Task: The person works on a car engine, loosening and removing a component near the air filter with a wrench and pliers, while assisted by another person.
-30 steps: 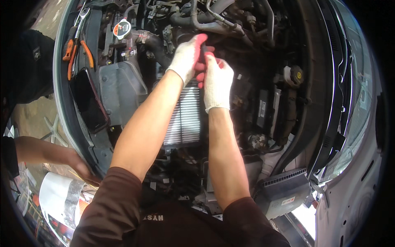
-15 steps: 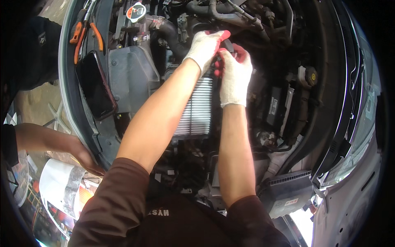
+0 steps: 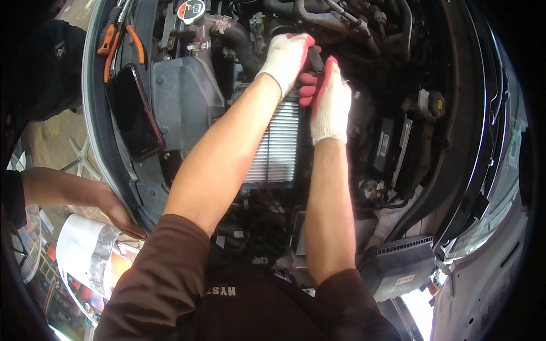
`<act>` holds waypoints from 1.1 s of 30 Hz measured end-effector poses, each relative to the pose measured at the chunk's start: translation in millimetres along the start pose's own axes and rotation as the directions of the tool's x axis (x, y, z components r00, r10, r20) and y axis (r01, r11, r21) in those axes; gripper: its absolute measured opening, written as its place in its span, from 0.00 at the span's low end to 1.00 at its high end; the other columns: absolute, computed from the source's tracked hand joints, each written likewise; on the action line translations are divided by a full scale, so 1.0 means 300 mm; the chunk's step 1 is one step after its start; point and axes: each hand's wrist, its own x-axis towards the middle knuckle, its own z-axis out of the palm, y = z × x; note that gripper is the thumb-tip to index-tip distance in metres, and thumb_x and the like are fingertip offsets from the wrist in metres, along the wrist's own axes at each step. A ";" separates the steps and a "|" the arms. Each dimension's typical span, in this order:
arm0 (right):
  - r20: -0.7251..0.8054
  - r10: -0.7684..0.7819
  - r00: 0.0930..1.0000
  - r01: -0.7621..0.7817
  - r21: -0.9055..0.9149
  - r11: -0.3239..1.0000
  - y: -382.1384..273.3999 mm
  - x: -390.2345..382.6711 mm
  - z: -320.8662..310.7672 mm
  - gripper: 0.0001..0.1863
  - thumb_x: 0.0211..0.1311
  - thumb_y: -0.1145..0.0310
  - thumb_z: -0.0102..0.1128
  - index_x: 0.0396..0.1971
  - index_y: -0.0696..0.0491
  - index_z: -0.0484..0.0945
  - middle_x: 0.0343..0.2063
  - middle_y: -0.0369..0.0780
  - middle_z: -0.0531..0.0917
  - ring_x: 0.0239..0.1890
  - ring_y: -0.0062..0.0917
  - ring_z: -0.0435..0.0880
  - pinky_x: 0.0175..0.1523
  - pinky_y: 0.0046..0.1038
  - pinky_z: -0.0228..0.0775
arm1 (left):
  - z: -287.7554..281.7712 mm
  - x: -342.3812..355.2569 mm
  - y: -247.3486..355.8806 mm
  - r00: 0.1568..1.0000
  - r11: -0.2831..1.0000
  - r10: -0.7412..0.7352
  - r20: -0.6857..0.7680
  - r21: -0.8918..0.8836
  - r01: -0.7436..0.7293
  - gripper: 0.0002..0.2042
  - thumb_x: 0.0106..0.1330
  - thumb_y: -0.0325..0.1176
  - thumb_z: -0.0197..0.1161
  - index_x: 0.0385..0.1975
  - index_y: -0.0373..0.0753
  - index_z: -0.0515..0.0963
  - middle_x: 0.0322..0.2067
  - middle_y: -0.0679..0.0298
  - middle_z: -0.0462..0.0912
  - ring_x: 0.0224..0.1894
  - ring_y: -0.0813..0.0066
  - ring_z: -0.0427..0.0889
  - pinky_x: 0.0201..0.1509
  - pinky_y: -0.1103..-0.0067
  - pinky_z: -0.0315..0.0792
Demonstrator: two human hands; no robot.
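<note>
My left hand (image 3: 289, 55), in a white knit glove with red-coated fingers, is closed around a short black rubber-like piece (image 3: 317, 60) above the engine bay. The far end of that piece is hidden by the glove. Just to its right, my right hand (image 3: 331, 102), gloved the same way, has its thumb and fingers apart around the near end of the piece. Whether they touch it is hard to see. Below both hands lies a pale pleated air filter (image 3: 280, 149) in the engine bay, partly covered by my left forearm.
A phone (image 3: 135, 113) and orange-handled pliers (image 3: 136, 44) lie along the left front edge. A capped filler neck (image 3: 191, 11) stands nearby. At right are a reservoir cap (image 3: 437, 104) and a black plastic cover (image 3: 398, 267). Another person's hand (image 3: 116, 211) rests at the left edge.
My right hand's thumb and fingers have spread from the black piece, which now shows more. My left hand has shifted slightly, still around it. The view has shifted a little.
</note>
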 end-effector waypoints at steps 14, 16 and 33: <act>0.052 -0.069 0.996 0.071 -0.025 0.997 -0.023 -0.003 0.000 0.17 0.77 0.68 0.67 0.57 0.63 0.80 0.38 0.42 0.89 0.28 0.21 0.85 0.28 0.23 0.77 | -0.001 0.008 0.005 0.997 0.996 -0.072 -0.014 0.053 0.072 0.16 0.77 0.38 0.68 0.49 0.28 0.84 0.41 0.51 0.90 0.38 0.63 0.90 0.40 0.69 0.84; 0.057 -0.085 0.995 0.088 -0.045 0.995 -0.025 -0.017 -0.018 0.16 0.79 0.67 0.64 0.56 0.63 0.82 0.38 0.43 0.91 0.27 0.19 0.84 0.29 0.22 0.77 | -0.008 -0.022 0.020 0.993 0.990 -0.118 0.007 0.074 0.117 0.15 0.78 0.37 0.66 0.49 0.28 0.84 0.41 0.50 0.90 0.38 0.62 0.91 0.39 0.69 0.84; 0.166 -0.021 0.986 0.030 -0.053 0.998 0.045 -0.180 -0.101 0.18 0.74 0.72 0.68 0.59 0.62 0.81 0.42 0.40 0.90 0.33 0.19 0.87 0.36 0.20 0.80 | -0.104 -0.127 -0.021 0.990 0.957 -0.065 0.126 0.287 0.027 0.14 0.80 0.35 0.67 0.53 0.29 0.82 0.41 0.53 0.91 0.41 0.66 0.91 0.48 0.72 0.83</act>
